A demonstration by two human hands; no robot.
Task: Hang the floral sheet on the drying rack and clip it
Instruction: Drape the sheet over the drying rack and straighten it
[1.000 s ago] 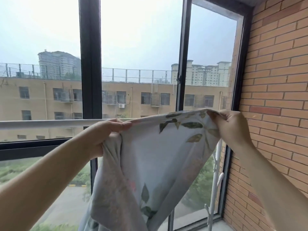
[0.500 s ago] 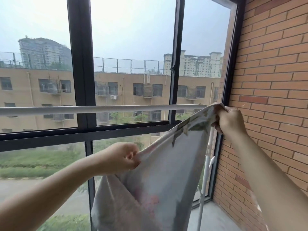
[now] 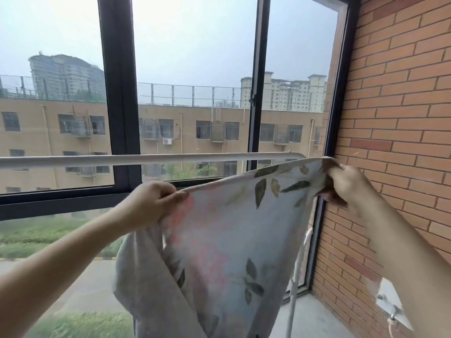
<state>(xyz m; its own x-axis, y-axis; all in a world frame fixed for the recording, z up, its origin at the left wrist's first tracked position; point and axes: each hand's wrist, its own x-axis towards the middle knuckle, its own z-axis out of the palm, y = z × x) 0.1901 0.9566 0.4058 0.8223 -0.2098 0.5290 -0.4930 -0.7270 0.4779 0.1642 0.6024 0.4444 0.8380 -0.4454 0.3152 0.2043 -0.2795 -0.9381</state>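
The floral sheet, pale with green leaves and pink blooms, hangs stretched between my hands in front of the window. My left hand pinches its top edge below the white rack bar. My right hand grips the other end of that edge beside the bar's right end, close to the brick wall. The edge slopes up from left to right and lies below the bar. The rest of the sheet droops down out of view. No clip shows.
A brick wall stands close on the right. Black window frames run behind the bar. The rack's white upright leg drops to the concrete floor at the lower right, partly behind the sheet.
My left hand dropped from the bar with the sheet's edge, then rose a little and moved right. My right hand kept its grip near the bar's right end.
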